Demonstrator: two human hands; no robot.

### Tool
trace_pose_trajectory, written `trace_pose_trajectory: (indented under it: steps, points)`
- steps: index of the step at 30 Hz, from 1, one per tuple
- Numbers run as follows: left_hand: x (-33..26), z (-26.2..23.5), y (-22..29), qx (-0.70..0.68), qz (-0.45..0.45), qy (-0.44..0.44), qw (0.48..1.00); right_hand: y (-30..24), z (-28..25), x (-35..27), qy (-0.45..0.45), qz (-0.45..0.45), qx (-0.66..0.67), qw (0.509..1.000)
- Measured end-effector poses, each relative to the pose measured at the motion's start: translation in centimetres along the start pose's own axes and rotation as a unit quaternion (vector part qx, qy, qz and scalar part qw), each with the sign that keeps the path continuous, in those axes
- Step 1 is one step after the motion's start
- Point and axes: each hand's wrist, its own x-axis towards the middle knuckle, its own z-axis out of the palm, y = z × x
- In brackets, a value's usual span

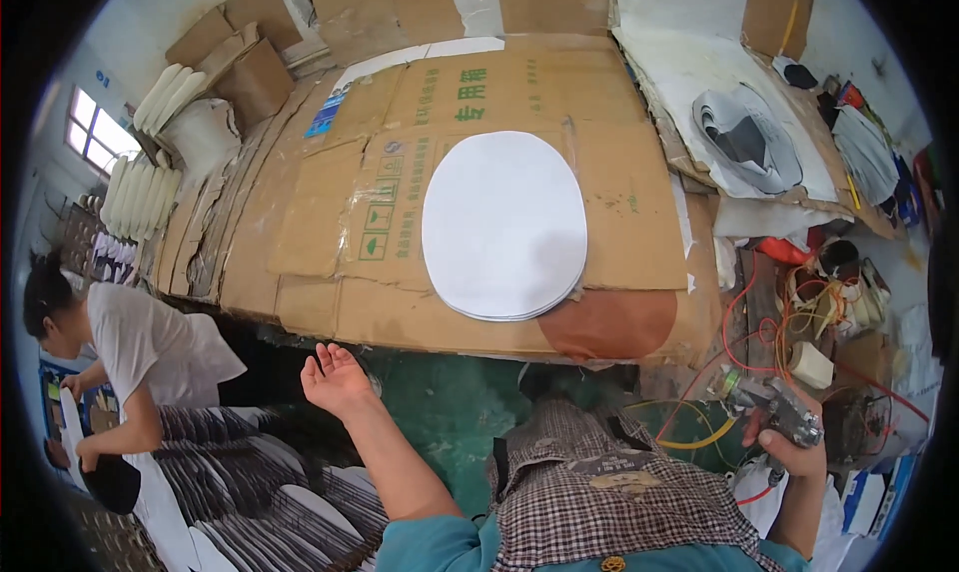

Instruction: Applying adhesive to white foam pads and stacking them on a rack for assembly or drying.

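Observation:
My right hand (799, 454) is wrapped round the grip of a metal spray gun (792, 412), off the right end of the table. A red hose (756, 495) runs from below its grip. My left hand (337, 380) is held empty beside the table's front edge, palm up, its fingers loosely curled and apart. A short stack of white rounded-oval sheets (504, 222) lies on the cardboard-covered table (330, 212), near its front edge. Part of a reddish-brown patch (619, 324) shows at the stack's lower right; neither hand touches the stack.
At the left, another person (150, 342) holds a white flat piece beside rows of dark and white flat pieces (260, 472). Rolled grey material (744, 137) lies on the white-covered surface at the right. Tangled red, orange and yellow hoses (769, 322) hang nearby.

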Motion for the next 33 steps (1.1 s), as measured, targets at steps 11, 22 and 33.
trace_pose_trajectory:
  steps: [11,22,33]
  points:
    - [1.4,-1.6,-3.4,0.031,-0.062,-0.007,0.998,-0.4,-0.2,-1.3,-0.027,0.039,0.002,0.999]
    - [-0.2,-5.0,-10.3,0.204,-0.154,0.019,0.967,0.0,0.9,1.5,0.183,0.009,-0.015,0.983]
    - [3.2,-8.1,-18.0,0.597,-0.036,-0.144,0.788,0.1,1.0,0.8,0.114,-0.001,0.030,0.993]
